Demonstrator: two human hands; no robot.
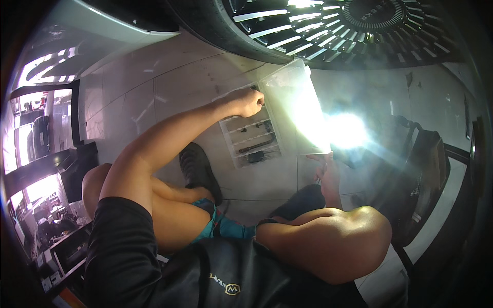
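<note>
Plastic organiser box [251,141] lies open on the tiled floor [169,87] below a car wheel [354,25], its clear lid [295,108] flung back and washed out by glare. Dark tools [257,146] sit in its compartments. The left hand [249,102] reaches into the box's far end, its grip curled closed on something small I cannot make out. The right hand [326,172] hovers near the lid's edge; its grip is unclear.

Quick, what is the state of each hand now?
Left hand: closed, reaching into the clear compartment box; what it grips is hidden.
Right hand: cannot be told, glare.
</note>
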